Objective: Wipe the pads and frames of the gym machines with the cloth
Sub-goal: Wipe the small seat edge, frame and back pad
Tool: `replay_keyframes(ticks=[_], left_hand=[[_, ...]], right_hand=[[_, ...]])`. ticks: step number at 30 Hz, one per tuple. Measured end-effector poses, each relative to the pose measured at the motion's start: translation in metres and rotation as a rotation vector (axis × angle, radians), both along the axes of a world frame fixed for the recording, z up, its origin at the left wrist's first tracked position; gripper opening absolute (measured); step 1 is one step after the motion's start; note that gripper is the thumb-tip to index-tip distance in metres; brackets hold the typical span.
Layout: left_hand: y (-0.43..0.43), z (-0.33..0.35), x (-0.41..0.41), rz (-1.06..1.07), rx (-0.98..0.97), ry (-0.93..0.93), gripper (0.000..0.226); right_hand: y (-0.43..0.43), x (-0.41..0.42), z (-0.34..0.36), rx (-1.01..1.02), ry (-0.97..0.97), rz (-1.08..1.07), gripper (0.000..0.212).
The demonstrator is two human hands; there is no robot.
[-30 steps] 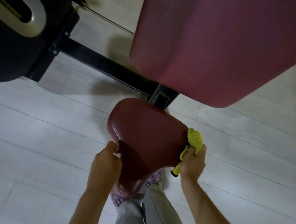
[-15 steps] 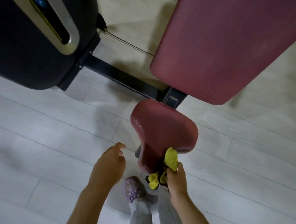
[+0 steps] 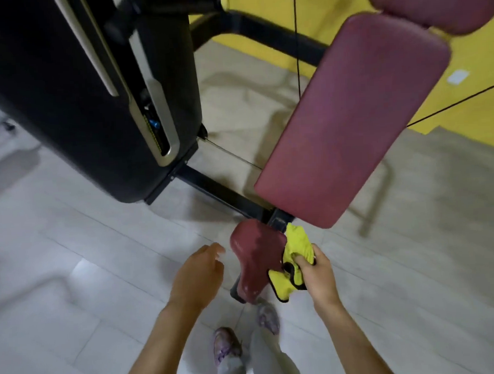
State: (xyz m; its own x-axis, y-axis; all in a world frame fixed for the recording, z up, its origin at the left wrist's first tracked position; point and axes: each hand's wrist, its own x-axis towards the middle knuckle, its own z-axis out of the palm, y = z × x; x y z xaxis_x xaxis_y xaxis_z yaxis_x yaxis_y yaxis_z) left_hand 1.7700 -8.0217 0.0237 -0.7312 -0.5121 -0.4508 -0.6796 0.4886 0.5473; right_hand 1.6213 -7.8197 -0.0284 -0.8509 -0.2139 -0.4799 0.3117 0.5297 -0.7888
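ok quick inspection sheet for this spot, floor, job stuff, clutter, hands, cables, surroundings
surface: pale plank floor, blurred by motion
job's things: yellow cloth bunched against the right edge of the maroon seat pad; maroon back pad above; black frame bar at floor level
clutter: nothing seen
hands: right hand grips the cloth; left hand open beside the seat pad
cables: thin black cable hanging behind the back pad
surroundings: weight-stack housing, yellow wall, person's shoes
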Motion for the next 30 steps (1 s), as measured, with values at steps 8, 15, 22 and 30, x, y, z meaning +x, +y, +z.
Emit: replay_keyframes(ticks=[8, 15, 22, 30], left_hand=[[0.006, 0.098, -0.035, -0.069, -0.099, 0.208, 0.034], [-0.006, 0.125, -0.118, -0.115, -0.163, 0.309, 0.035], [-0.012, 0.149, -0.257, -0.192, -0.22, 0.389, 0.033], [-0.025, 0.215, -0.43, -0.167, -0.323, 0.566, 0.019]], right_hand=[[0.012, -0.038, 0.122, -0.136, 0.188, -0.052, 0.023], [0.016, -0.1, 0.157, -0.255, 0.226, -0.304, 0.014], [0.004, -0.218, 0.19, -0.354, 0.314, -0.409, 0.014], [-0.02, -0.373, 0.292, -0.372, 0.757, -0.373, 0.029]])
